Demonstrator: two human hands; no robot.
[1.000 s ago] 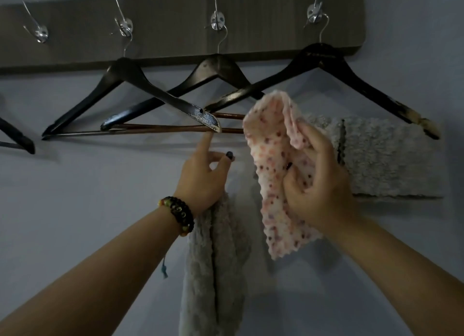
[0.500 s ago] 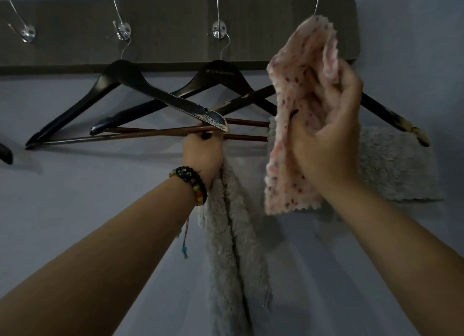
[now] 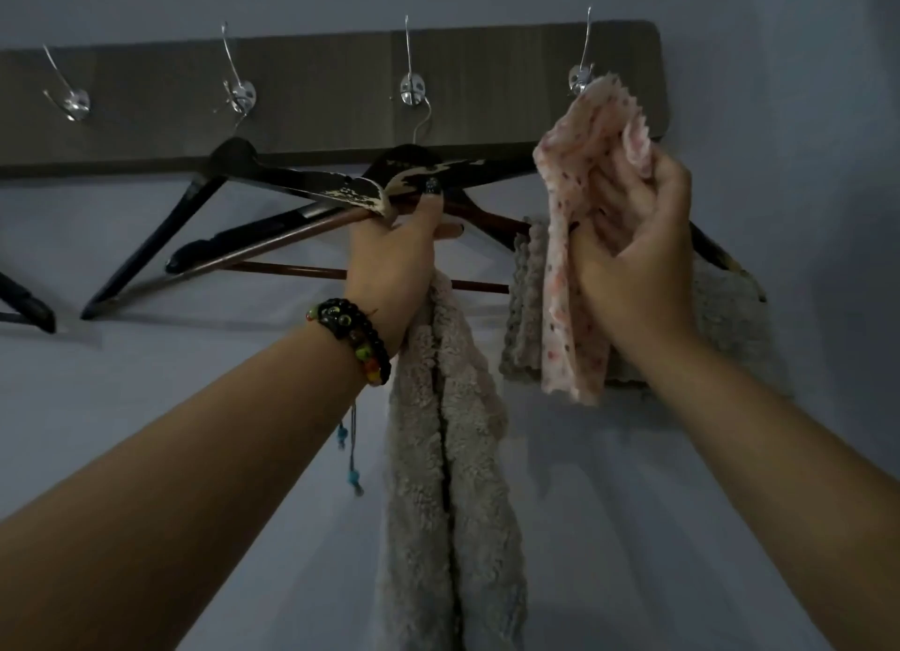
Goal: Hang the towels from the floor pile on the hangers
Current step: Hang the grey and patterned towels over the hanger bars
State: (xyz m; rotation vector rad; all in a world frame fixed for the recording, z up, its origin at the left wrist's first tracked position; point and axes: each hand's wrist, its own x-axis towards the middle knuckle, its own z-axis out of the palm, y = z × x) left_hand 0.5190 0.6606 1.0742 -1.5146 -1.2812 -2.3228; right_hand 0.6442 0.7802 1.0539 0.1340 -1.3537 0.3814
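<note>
Forearms, yours, rise from the bottom corners toward the wall. Left wrist: a beaded bracelet (image 3: 358,341) with cords dangling below it.

Left hand (image 3: 394,261): your fingers are curled round the lower bar and worn end of a dark wooden hanger (image 3: 272,183), lifting that end so the hanger sits tilted. A grey fluffy towel (image 3: 448,480) hangs down from under the same hand, past the wrist and out of the bottom of the frame; whether your fingers pinch it or it is only draped over the hand cannot be told.

Right hand (image 3: 638,256): fingers closed round a bunched pink spotted towel (image 3: 579,202), held up so that its top edge reaches the rightmost hook (image 3: 580,81) and its lower end hangs free below the hand.

Behind the pink towel: a second grey towel (image 3: 721,319), already draped over the bar of the right-hand hanger (image 3: 706,248), most of which your hand and the pink towel hide.

Middle hanger (image 3: 414,161): dark, paint chipped, hung by its wire from the third hook (image 3: 413,89), crossing behind the tilted one.

Far left edge: end of another dark hanger (image 3: 24,300).

Farthest: dark wooden hook rail (image 3: 316,100) with metal hooks, fixed to a pale wall (image 3: 146,382).
</note>
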